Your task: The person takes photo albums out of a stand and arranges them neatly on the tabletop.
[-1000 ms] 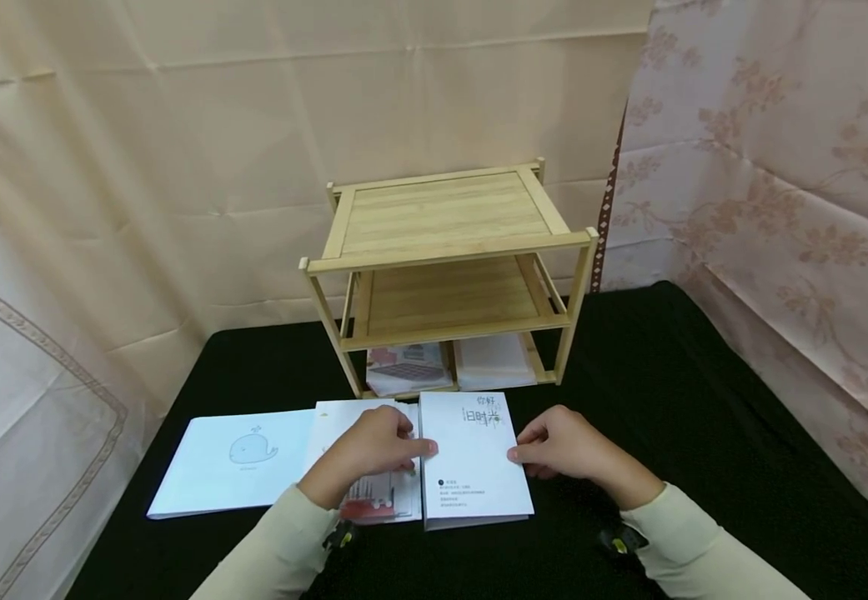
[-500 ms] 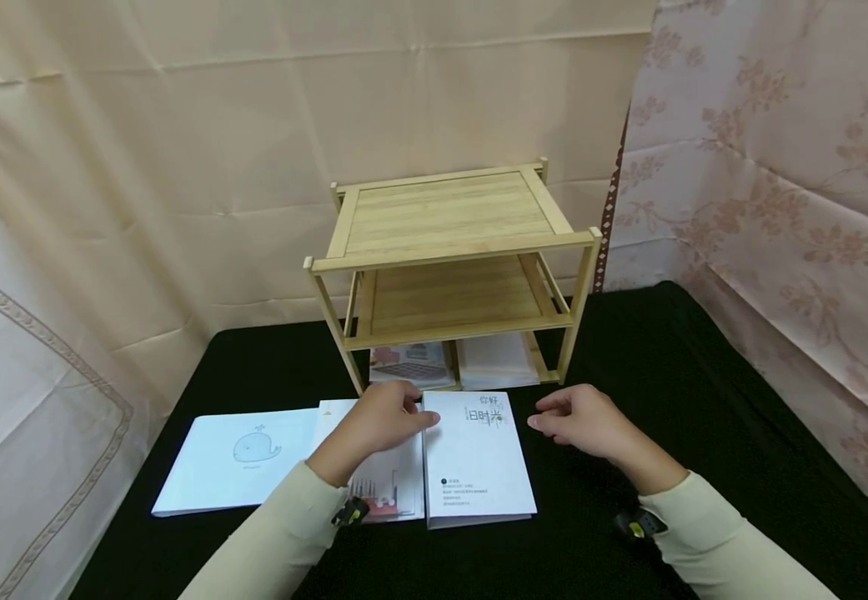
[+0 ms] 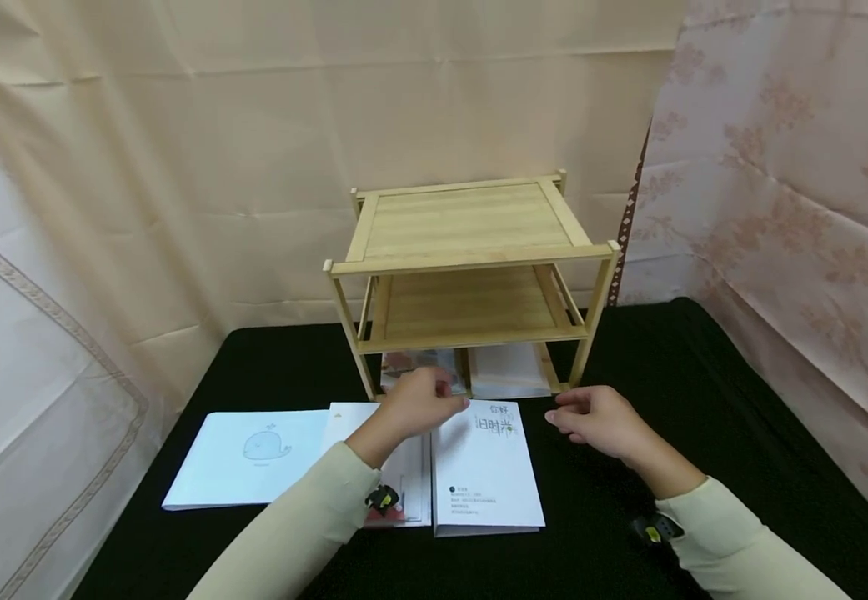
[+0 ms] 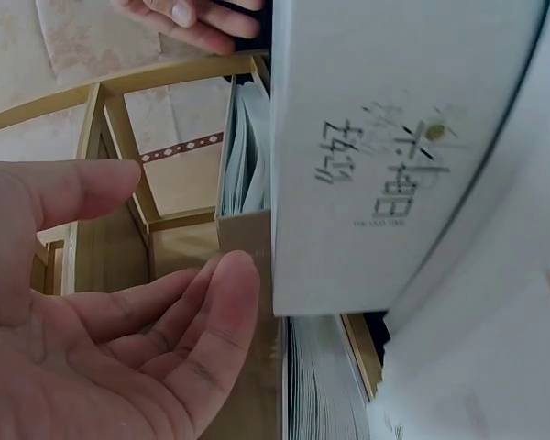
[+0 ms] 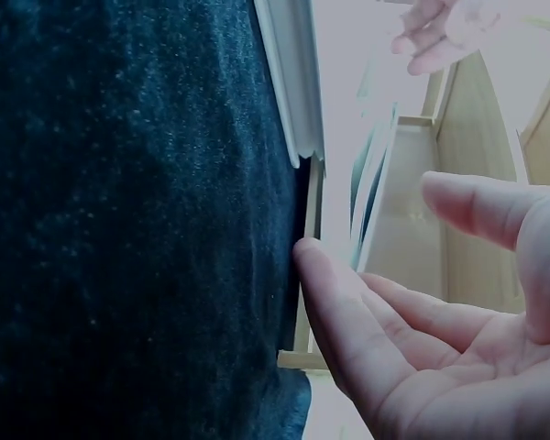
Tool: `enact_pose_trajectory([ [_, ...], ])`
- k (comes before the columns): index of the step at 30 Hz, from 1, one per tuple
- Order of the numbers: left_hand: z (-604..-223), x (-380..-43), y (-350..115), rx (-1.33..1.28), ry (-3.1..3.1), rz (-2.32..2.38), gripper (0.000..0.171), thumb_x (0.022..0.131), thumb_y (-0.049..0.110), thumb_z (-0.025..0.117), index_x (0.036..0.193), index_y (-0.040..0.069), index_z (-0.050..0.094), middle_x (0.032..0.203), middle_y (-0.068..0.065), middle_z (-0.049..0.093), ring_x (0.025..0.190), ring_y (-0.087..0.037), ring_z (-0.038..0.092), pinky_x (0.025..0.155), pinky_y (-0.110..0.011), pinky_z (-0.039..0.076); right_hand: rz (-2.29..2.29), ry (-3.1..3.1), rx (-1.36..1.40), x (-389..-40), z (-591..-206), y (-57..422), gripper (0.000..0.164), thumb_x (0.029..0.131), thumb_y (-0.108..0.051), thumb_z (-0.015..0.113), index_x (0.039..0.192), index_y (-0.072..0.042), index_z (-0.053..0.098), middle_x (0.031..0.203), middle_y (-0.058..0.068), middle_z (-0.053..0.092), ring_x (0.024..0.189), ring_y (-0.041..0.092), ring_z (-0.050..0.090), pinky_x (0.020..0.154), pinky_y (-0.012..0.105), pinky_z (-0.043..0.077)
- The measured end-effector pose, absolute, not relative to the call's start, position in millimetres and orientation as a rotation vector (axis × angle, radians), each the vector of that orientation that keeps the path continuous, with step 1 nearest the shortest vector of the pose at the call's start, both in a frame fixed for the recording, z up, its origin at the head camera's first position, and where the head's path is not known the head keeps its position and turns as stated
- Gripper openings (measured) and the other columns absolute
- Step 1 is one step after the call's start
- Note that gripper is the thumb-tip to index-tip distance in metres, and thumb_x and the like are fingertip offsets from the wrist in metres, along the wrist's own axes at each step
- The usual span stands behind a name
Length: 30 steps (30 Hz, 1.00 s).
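Note:
A white book [image 3: 488, 479] with dark lettering lies on the black cloth in front of the wooden shelf. My left hand [image 3: 413, 412] hovers over its upper left corner, thumb and fingers apart and holding nothing, as the left wrist view also shows. Partly under that arm lies another white book [image 3: 414, 471] with a reddish picture near its lower edge. Off the white book's right side, close above the cloth, is my right hand [image 3: 604, 425]. In the right wrist view its thumb and fingers [image 5: 325, 284] stand apart with nothing between them.
A three-tier wooden shelf [image 3: 471, 221] stands behind the books. Its bottom tier holds a picture-covered item and a white stack [image 3: 510, 367]. To the left lies a white booklet [image 3: 212, 467] with a whale drawing. Curtains [image 3: 253, 167] hang behind and at both sides.
My right hand has let go of the white book's right edge and drawn away to the right. My left hand has lifted from its left edge and moved forward toward the shelf.

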<state>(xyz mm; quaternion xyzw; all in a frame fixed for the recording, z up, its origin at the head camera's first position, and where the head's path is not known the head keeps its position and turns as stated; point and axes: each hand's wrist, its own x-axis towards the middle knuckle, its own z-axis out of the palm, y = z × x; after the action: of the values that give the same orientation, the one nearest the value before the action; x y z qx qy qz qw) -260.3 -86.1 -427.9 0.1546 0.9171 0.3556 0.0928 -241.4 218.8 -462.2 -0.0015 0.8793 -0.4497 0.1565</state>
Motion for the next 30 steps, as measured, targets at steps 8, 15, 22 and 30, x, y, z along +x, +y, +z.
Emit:
enact_pose_trajectory([
  [8, -428, -270, -68, 0.339, 2.654, 1.213, 0.053, 0.092, 0.03, 0.073, 0.132, -0.003, 0.064, 0.11, -0.01, 0.069, 0.093, -0.02, 0.062, 0.082, -0.036, 0.056, -1.347, 2.487, 0.019, -244, -460, 219, 0.073, 0.094, -0.035, 0.075, 0.147, 0.006, 0.047, 0.118, 0.019, 0.071, 0.095, 0.021, 0.074, 0.08, 0.035, 0.064],
  [15, -430, -273, -57, 0.239, 2.614, 1.244, 0.06, 0.092, 0.031, 0.074, 0.139, -0.003, 0.059, 0.127, -0.015, 0.067, 0.112, -0.025, 0.063, 0.097, -0.044, 0.056, -1.381, 2.451, 0.043, -248, -463, 218, 0.076, 0.095, -0.035, 0.073, 0.149, 0.008, 0.042, 0.121, 0.021, 0.07, 0.096, 0.021, 0.073, 0.081, 0.036, 0.064],
  [22, -435, -275, -52, 0.205, 2.583, 1.256, 0.056, 0.091, 0.03, 0.074, 0.135, -0.003, 0.062, 0.121, -0.015, 0.068, 0.102, -0.024, 0.063, 0.089, -0.042, 0.057, -1.422, 2.408, 0.05, -250, -467, 222, 0.073, 0.098, -0.034, 0.069, 0.149, 0.009, 0.04, 0.128, 0.028, 0.066, 0.101, 0.026, 0.074, 0.085, 0.039, 0.064],
  [30, -438, -282, -52, 0.184, 2.562, 1.261, 0.046, 0.093, 0.031, 0.073, 0.126, -0.001, 0.069, 0.114, -0.014, 0.072, 0.101, -0.026, 0.067, 0.09, -0.045, 0.059, -1.536, 2.309, 0.096, -255, -467, 223, 0.068, 0.102, -0.032, 0.063, 0.15, 0.009, 0.039, 0.138, 0.032, 0.058, 0.112, 0.035, 0.071, 0.091, 0.044, 0.062],
])
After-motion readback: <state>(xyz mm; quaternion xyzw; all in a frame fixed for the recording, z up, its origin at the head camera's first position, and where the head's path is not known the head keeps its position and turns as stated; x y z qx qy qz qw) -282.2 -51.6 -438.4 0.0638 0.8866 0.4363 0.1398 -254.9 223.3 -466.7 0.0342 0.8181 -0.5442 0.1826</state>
